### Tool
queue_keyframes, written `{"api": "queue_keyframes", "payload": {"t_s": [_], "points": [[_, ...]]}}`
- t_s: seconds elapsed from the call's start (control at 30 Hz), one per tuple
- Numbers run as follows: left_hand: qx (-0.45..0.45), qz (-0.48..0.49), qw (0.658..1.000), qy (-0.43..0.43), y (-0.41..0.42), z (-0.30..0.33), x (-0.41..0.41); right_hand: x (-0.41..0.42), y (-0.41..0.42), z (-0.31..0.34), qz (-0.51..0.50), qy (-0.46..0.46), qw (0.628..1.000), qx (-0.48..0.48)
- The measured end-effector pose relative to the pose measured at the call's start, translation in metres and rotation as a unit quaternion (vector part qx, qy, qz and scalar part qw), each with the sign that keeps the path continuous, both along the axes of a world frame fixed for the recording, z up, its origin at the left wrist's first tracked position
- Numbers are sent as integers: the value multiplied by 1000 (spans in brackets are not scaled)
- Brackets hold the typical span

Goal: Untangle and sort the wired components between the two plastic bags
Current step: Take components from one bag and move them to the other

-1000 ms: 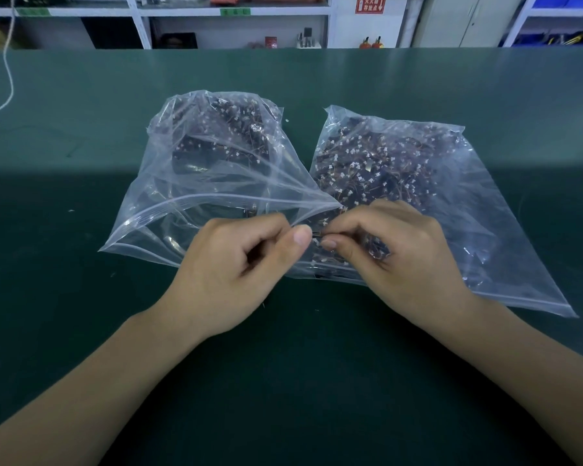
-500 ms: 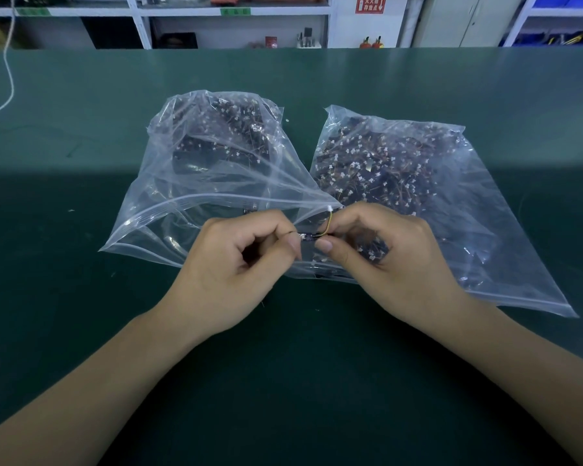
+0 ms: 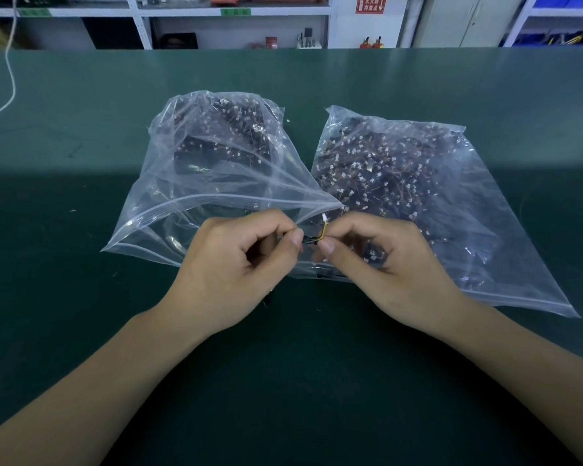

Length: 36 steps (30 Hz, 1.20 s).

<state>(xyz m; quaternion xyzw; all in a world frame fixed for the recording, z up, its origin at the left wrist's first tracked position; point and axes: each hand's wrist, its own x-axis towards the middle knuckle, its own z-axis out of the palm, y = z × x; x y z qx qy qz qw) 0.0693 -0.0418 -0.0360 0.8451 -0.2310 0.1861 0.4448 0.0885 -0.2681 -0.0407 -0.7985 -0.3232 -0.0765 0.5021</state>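
One small black component with a yellow wire and white plug (image 3: 314,234) is pinched between left hand (image 3: 236,264) and right hand (image 3: 381,260) mid-bench, above two clear plastic bags: left bag (image 3: 196,183), right bag (image 3: 435,183). Both look well filled; much sorting likely remains.

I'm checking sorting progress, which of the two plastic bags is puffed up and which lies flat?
The left bag stands puffed, its clear front part mostly empty. The right bag lies flatter, with tangled wired components spread through it.

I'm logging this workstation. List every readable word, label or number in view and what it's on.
Red sign on the back wall: white characters and a downward arrow, too blurred to read.
Green shelf tags: too small to read.
Bags, held part: no readable text.
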Motion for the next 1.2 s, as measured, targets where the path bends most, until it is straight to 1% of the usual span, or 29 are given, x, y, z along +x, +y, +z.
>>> {"api": "queue_keyframes", "payload": {"t_s": [0.5, 1.2], "points": [[27, -10, 999, -14, 0, 0, 1, -2, 1, 2, -8, -15, 1000, -5], [33, -14, 999, -24, 0, 1, 0, -1, 0, 2, -6, -18, 1000, -11]]}}
